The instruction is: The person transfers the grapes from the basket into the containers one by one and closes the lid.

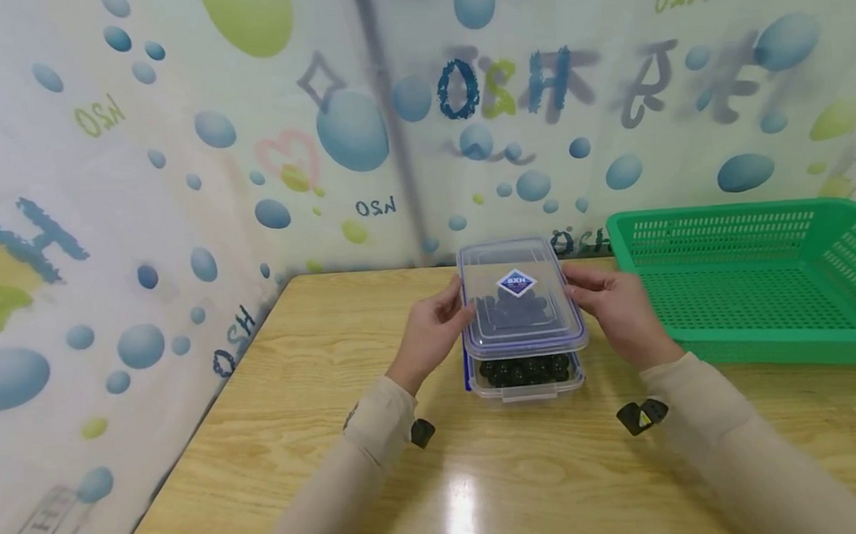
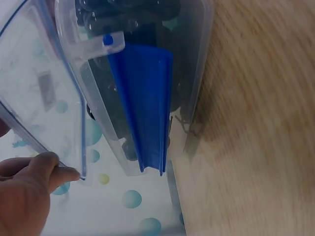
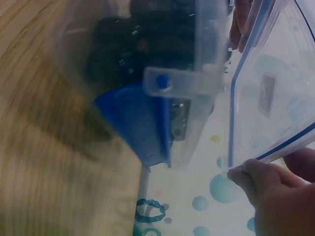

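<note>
Both hands hold a clear plastic lid (image 1: pixel 523 318) with a blue seal and a blue BXH label, one at each side edge. My left hand (image 1: pixel 434 330) pinches its left edge, thumb on top; my right hand (image 1: pixel 620 310) pinches the right edge. Under the lid stands a clear container (image 1: pixel 534 391) holding dark round fruit (image 1: pixel 524 370), perhaps grapes. The lid is raised above the container's rim, apart from it in both wrist views. Blue side latches hang down: one latch (image 2: pixel 142 108) in the left wrist view, another latch (image 3: pixel 140 123) in the right wrist view.
A green plastic basket (image 1: pixel 761 348) with perforated walls stands to the right, close to my right hand. The wooden table (image 1: pixel 318 383) ends at the back and left against a patterned curtain (image 1: pixel 285 106). Black straps circle both wrists.
</note>
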{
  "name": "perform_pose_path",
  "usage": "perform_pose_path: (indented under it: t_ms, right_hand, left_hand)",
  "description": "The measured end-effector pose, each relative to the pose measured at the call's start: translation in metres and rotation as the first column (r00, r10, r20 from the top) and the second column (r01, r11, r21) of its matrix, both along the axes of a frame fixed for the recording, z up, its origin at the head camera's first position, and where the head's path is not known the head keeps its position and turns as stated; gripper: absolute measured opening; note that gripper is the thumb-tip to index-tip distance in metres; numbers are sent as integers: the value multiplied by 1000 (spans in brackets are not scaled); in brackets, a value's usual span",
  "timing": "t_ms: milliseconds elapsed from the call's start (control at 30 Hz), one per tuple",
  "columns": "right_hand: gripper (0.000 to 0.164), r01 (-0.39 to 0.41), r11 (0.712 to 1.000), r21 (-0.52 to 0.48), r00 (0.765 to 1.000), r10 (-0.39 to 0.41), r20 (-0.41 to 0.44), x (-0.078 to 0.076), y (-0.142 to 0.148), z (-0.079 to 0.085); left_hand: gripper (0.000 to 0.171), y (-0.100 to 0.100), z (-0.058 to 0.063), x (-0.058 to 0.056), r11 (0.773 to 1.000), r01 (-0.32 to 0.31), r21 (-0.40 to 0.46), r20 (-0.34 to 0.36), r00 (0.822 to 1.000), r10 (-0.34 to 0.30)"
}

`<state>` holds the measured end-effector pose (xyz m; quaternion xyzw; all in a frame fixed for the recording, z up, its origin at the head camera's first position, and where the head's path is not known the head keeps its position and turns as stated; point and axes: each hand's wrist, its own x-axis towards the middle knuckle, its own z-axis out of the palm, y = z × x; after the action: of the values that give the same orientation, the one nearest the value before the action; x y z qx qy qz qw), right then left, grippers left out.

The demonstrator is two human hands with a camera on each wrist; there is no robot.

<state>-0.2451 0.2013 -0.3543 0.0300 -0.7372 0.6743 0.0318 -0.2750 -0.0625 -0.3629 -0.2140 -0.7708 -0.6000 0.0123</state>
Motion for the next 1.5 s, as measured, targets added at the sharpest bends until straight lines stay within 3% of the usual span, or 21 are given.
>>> perform_pose_path:
  t_ms: [167,367,667,1500]
  right_hand:
    - [43,-11,995,97,997,3,82,3,0,-11]
    - [45,-35,979,203,996,18,88,5,-2,-21]
    - [45,-41,964,263,995,15,103,4,-7,-24]
    - [46,-19,960,278,996,-6,89,5,-7,-23]
  left_hand:
    - [56,1,-2,6,996,19,-91,98,995,-10]
    - [59,-1,-7,11,991,30,-130,162,987,-8]
    - [60,-3,-22,9,991,20,-129,129,992,-3]
    - [59,-3,-23,7,983,22,-180,141,990,4]
